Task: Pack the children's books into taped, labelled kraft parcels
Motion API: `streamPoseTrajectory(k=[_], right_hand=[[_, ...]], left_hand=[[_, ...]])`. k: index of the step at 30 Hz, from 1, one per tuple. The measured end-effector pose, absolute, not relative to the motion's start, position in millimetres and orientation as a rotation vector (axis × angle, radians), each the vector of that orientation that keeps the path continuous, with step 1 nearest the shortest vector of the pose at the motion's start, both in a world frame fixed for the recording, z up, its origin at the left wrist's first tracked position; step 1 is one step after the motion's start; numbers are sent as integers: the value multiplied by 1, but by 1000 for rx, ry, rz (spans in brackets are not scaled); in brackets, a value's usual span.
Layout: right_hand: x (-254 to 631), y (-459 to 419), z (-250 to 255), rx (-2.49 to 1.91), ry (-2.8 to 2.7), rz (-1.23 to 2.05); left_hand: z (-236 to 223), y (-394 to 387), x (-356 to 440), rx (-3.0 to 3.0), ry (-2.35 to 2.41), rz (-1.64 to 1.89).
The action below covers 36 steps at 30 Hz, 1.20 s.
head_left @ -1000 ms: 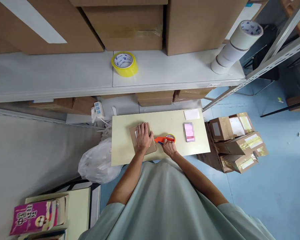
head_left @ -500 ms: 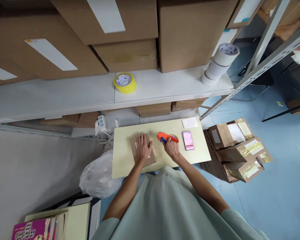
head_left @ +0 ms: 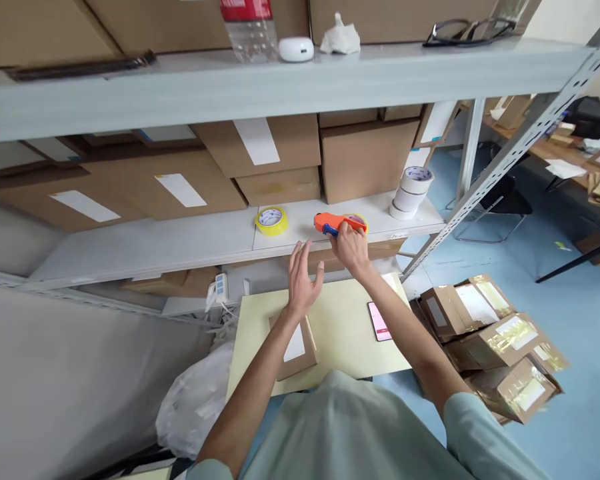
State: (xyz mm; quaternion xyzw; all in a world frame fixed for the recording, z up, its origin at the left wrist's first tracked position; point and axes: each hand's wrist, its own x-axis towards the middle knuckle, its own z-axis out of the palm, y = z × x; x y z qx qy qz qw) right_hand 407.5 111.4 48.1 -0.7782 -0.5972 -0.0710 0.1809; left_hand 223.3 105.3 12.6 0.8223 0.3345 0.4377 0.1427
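My right hand (head_left: 351,247) grips an orange and blue tape dispenser (head_left: 330,221) loaded with a yellow-edged roll, held up in front of the middle shelf. Raised to its left, my left hand (head_left: 303,283) holds nothing, its fingers apart. Below that hand a small cardboard box (head_left: 306,353) with a white label lies on the cream table (head_left: 337,353), partly covered by my left forearm. A phone with a pink screen (head_left: 379,321) rests near the table's right side, beside my right forearm.
A yellow tape roll (head_left: 271,221) and a stack of white tape rolls (head_left: 411,193) stand on the shelf (head_left: 210,230). A bottle (head_left: 250,33) and glasses (head_left: 467,31) sit above. Taped boxes (head_left: 500,333) are piled on the floor at right; a plastic bag (head_left: 195,400) is at left.
My left hand has lifted off the small box and opened in the air. My right hand has raised the tape dispenser from the table. The view has tilted up, showing the upper shelf.
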Motion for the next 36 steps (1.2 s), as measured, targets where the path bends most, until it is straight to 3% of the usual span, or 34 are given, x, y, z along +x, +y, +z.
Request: streamPoseTrajectory(k=[7,14,17,21,24,28,36], right_hand=[[424,161,40,-2193,-1838,-144],[408,96,5,-2002,-1573,-348],[381,32,-53,-2053,-1519,112],[327,-60,-143,-2047,-1024,1386],[289,-109,-188,-1838,-562,1882],[259,-132,-214,-1439,143,2033],[262,-117,-193,-1279,242,1867]], left_hand=[[24,106,199,2386,1004,1263],[-61,106,144,2307,1251,938],[-115,98,118,2257,1388,665],[-168,90,102,2217,1475,294],[-189,93,103,2247,1446,86],[-201,99,111,2289,1453,-113],[-196,95,114,2270,1470,108]])
